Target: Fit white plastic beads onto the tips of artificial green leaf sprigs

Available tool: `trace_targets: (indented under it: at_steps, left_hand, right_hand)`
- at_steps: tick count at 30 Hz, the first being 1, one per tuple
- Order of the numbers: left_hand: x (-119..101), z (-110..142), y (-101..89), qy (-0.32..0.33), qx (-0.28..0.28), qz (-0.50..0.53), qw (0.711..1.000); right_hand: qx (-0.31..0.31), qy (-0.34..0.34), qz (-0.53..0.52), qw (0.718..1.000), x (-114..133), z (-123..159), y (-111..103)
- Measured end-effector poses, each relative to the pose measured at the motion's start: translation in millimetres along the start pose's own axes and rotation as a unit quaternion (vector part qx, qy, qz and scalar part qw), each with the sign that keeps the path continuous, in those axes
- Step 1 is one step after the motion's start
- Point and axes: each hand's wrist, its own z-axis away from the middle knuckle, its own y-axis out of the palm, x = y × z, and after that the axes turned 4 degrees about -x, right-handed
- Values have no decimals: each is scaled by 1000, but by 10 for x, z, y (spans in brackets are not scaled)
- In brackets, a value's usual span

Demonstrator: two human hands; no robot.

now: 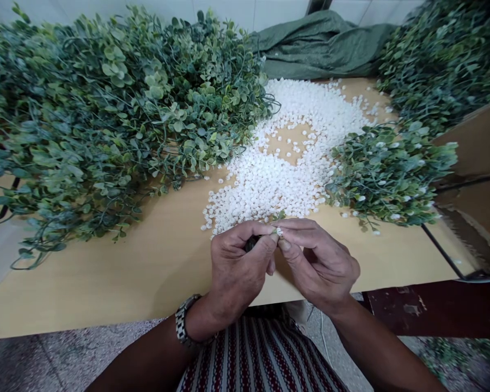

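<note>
Pinching white bead (279,232) by green sprig (281,216): left hand (240,261), right hand (324,261); slack pressure could lose the bead in white pile (265,182).

The left wrist carries a silver-toned bracelet (182,321) of flat metal links, close-fitting; its face is not visible. The left hand (239,267) and right hand (326,261) are ungloved, and both forearms are bare. The lap garment (261,356) is striped lengthwise: patterned dark-red bands alternate with pale grey ones.
</note>
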Motion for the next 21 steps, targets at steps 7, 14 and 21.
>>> trace_targets:
  at_steps: [7, 14, 21]
  left_hand:
    - [-230, -106, -121, -86, 11, 118, 989]
    - [-221, -101, -96, -64, 45, 93, 993]
    - [-202, -32, -117, 6, 105, -105, 989]
  right_hand:
    - [-22, 6, 54, 998, 21, -208, -249]
    - [104, 181, -28, 977, 45, -252, -223]
    - [44, 300, -137, 943, 77, -229, -121]
